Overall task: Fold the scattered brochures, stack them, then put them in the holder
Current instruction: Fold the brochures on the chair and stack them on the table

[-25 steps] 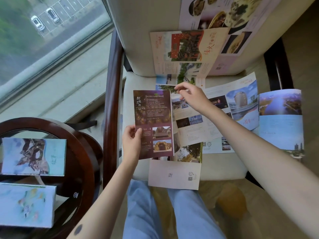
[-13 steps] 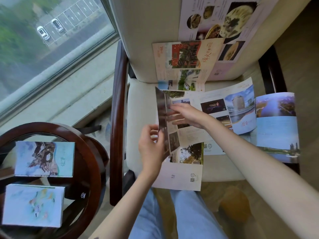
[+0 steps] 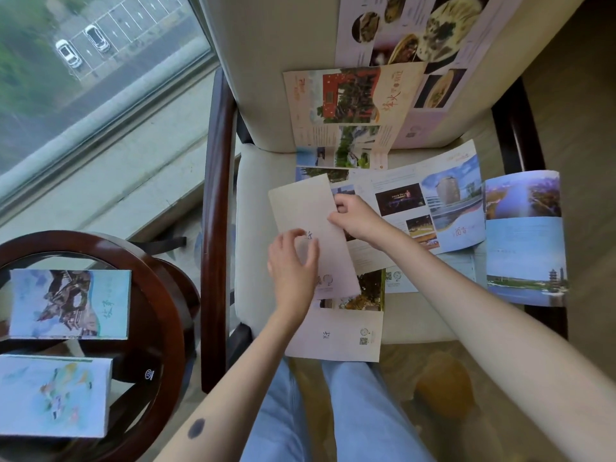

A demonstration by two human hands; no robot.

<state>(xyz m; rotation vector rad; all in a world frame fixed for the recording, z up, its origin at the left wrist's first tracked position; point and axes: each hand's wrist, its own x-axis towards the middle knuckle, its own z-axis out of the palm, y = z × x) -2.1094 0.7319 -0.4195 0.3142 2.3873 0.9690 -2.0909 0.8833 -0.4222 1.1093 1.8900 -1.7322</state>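
- Five open brochures on the chair (image 3: 260, 208): food one (image 3: 433, 45), red-building one (image 3: 350, 95), hotel one (image 3: 440, 208), river one (image 3: 523, 235), white-bottomed one (image 3: 336, 338).
- Two more paper items lie on the round table (image 3: 166, 295), lower left.
- One folded brochure (image 3: 306, 211) sits mid-frame on the seat, pale side up.
- Right hand (image 3: 356, 218) pinches its right edge.
- Left hand (image 3: 293, 261) clasps its lower left part, fingers bent.
- Half a second ago its panel stood on edge; now it lies flat.
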